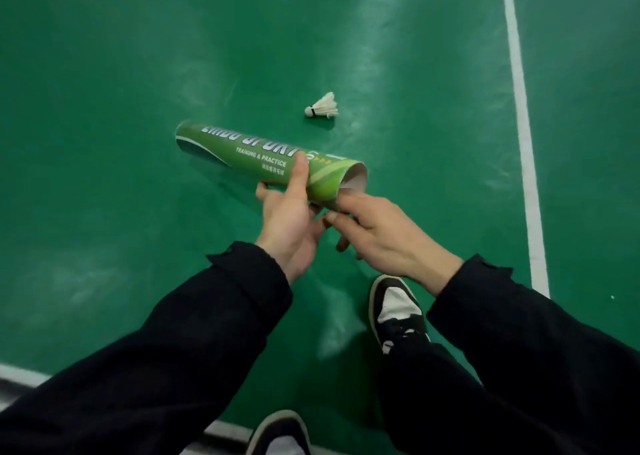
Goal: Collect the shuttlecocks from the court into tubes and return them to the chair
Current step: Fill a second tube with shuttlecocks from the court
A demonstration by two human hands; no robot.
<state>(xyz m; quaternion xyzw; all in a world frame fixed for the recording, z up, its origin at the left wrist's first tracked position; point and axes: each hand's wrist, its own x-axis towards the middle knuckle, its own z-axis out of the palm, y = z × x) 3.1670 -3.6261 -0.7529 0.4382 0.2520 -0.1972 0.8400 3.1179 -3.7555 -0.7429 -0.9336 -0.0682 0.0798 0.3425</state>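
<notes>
Around us: we see our two black-and-white shoes (398, 311) on the floor below our dark sleeves (194, 347).
Left hand (287, 219): we grip the green tube (249, 155), thumb over it, fingers curled beneath.
Right hand (377, 229): our fingers curl at the tube's open end; what they hold, we cannot tell.
Shuttlecock (322, 106): it lies on its side beyond the tube, apart from both hands.
Floor (104, 73): green court with a white line (523, 136) at right.

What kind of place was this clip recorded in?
Most likely an indoor badminton court: green sports floor with white boundary lines, a shuttlecock lying on it, and a shuttlecock tube held in the left hand.
</notes>
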